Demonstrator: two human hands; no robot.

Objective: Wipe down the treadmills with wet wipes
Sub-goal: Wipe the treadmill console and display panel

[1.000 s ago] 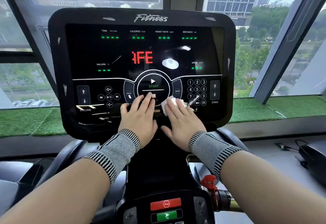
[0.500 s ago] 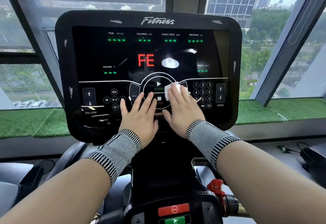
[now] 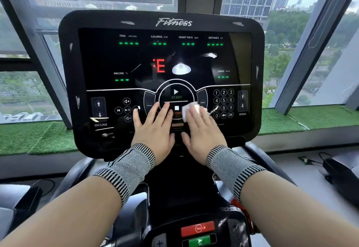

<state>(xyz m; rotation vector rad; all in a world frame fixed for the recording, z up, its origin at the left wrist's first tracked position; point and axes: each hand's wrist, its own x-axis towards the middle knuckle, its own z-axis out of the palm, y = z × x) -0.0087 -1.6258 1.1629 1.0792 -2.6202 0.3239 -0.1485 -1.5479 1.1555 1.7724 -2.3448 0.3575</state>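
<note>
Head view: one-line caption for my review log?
Right hand presses a wet wipe flat on the treadmill console; left hand rests beside it.

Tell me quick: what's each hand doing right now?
Left hand: open, straight fingers flat on the treadmill console, holding nothing.
Right hand: open, flat fingers pressing a white wet wipe against the console beside the STOP button.

Wipe sliding back down the console panel

I'm drawing my right hand (image 3: pixel 202 132) lower and rightward, so the wet wipe (image 3: pixel 191 110) is leaving START for the STOP and keypad area; my left hand (image 3: pixel 153 128) is edging up, and the red readout (image 3: pixel 159 65) is scrolling to "E".
</note>
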